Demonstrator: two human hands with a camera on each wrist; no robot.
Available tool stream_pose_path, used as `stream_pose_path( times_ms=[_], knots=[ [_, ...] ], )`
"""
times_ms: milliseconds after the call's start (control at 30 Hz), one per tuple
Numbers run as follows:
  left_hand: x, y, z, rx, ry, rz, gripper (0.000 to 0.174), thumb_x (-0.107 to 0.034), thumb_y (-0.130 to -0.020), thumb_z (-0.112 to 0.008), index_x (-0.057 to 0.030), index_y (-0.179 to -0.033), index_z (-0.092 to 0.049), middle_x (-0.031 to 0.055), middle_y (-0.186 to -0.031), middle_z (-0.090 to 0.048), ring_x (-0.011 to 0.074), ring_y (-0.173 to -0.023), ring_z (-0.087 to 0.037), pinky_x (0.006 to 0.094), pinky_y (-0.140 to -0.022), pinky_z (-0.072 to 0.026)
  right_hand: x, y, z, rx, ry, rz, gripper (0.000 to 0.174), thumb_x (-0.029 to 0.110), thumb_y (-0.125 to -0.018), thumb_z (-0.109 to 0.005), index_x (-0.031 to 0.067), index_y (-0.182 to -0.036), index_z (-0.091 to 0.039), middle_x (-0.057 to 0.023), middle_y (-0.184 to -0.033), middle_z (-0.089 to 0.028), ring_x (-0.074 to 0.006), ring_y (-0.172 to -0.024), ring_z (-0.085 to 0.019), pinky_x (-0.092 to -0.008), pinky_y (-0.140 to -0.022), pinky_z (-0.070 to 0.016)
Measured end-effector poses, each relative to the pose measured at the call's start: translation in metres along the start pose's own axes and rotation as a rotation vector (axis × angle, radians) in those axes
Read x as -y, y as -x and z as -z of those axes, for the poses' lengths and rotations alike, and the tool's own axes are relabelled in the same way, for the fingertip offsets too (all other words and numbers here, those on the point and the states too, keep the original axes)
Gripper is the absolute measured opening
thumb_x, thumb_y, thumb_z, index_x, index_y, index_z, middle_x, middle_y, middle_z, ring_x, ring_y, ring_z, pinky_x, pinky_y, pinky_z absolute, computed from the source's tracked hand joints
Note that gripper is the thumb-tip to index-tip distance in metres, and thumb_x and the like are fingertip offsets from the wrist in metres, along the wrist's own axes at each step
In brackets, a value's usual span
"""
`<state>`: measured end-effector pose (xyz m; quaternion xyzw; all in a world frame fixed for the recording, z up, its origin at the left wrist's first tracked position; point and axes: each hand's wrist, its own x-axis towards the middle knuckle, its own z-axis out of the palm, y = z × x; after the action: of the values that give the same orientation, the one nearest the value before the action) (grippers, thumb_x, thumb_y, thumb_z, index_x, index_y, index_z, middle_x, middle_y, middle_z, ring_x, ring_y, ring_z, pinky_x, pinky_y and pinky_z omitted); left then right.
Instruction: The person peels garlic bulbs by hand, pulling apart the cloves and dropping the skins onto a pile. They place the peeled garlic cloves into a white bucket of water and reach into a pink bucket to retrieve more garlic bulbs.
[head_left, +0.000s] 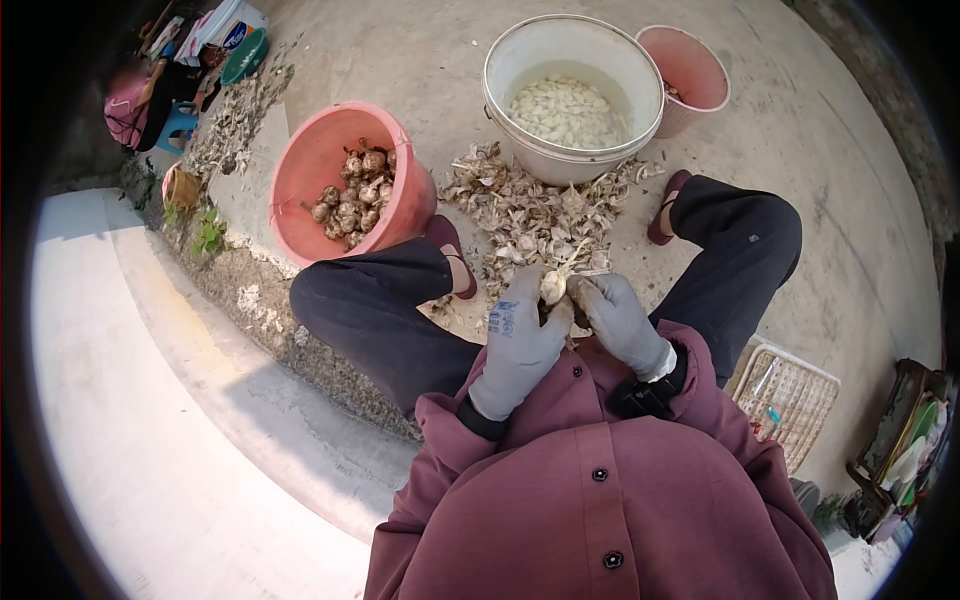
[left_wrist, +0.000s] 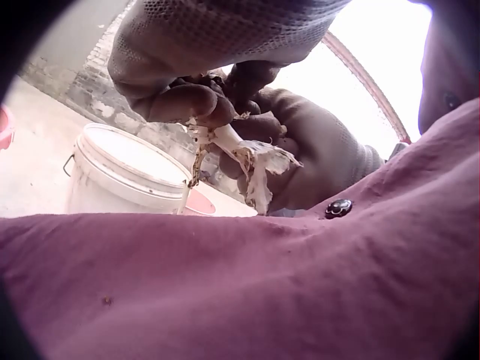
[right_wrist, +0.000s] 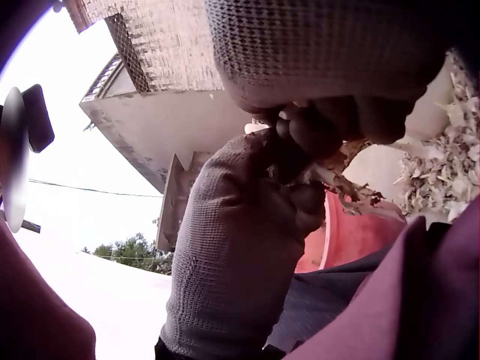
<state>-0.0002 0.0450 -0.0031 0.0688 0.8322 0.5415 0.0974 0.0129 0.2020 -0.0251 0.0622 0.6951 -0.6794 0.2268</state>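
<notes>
Just above your maroon shirt point(head_left: 600, 480), your left hand point(head_left: 520, 345) and right hand point(head_left: 620, 320) meet. The fingers of both are curled, pinching one garlic bulb point(head_left: 553, 288) whose skin is partly torn. You look about midway. The white bucket point(head_left: 497, 90) at 12 o'clock holds peeled cloves, too many to count. The pink bucket point(head_left: 300, 190) at 10 o'clock holds over a dozen bulbs. There is one skin heap point(head_left: 530, 215) and three buckets in all, the second pink bucket point(head_left: 712, 75) at 1 o'clock.

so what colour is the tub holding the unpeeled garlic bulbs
The tub is pink, clearest in the head view.

Bright daylight, fisheye edges – dark vignette, blown-out wrist-view sky
</notes>
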Motion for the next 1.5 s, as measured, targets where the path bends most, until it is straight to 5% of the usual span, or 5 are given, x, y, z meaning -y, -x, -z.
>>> stream_pose_path(
  times_ms=[467,733,933,1233,1500],
  knots=[
    [-0.007,0.001,0.002,0.151,0.485,0.348,0.02,-0.004,-0.089,-0.061,0.0022,-0.107,-0.058,0.0051,-0.09,-0.061,0.0098,-0.081,-0.055,0.0253,-0.073,-0.0462,0.004,0.004,0.012,0.163,-0.487,-0.263,0.065,0.057,-0.104,-0.02,0.006,-0.094,-0.058,-0.0025,-0.068,-0.057,-0.0108,-0.057,-0.05,-0.0229,-0.052,-0.0399],
    [0.023,-0.001,0.002,0.067,0.119,0.076,0.034,-0.014,-0.085,-0.067,0.001,-0.114,-0.058,0.0168,-0.096,-0.06,0.0298,-0.085,-0.061,0.0364,-0.076,-0.0483,0.012,0.013,0.009,0.082,-0.46,-0.227,0.049,0.047,-0.105,-0.029,0.0057,-0.1,-0.056,-0.0015,-0.08,-0.059,-0.0066,-0.064,-0.052,-0.0207,-0.056,-0.0408],
    [0.007,-0.002,0.002,0.093,0.097,0.045,0.028,-0.006,-0.087,-0.065,0.0029,-0.112,-0.057,0.0077,-0.094,-0.062,0.0118,-0.086,-0.057,0.0266,-0.077,-0.0469,0.005,0.016,0.008,0.032,-0.249,-0.093,0.041,0.043,-0.105,-0.037,0.0059,-0.097,-0.054,0.0002,-0.077,-0.056,-0.0046,-0.064,-0.049,-0.0201,-0.057,-0.04],
    [-0.002,-0.004,-0.001,0.088,0.081,0.056,0.032,-0.01,-0.083,-0.068,-0.0004,-0.112,-0.059,0.0169,-0.094,-0.059,0.0308,-0.084,-0.06,0.0366,-0.075,-0.0479,-0.003,0.018,0.004,-0.011,-0.351,-0.003,0.039,0.043,-0.104,-0.04,0.0089,-0.089,-0.052,0.0033,-0.074,-0.049,-0.0043,-0.061,-0.041,-0.0184,-0.054,-0.0338],
    [-0.003,-0.002,-0.002,0.14,0.066,0.064,0.031,-0.008,-0.086,-0.065,0.0027,-0.114,-0.058,0.0104,-0.096,-0.062,0.0156,-0.087,-0.059,0.029,-0.079,-0.0474,0.011,0.019,0.008,-0.029,-0.284,-0.134,0.031,0.034,-0.102,-0.042,0.0093,-0.087,-0.055,0.0046,-0.071,-0.048,-0.0026,-0.059,-0.039,-0.0187,-0.051,-0.0316]
  ],
)
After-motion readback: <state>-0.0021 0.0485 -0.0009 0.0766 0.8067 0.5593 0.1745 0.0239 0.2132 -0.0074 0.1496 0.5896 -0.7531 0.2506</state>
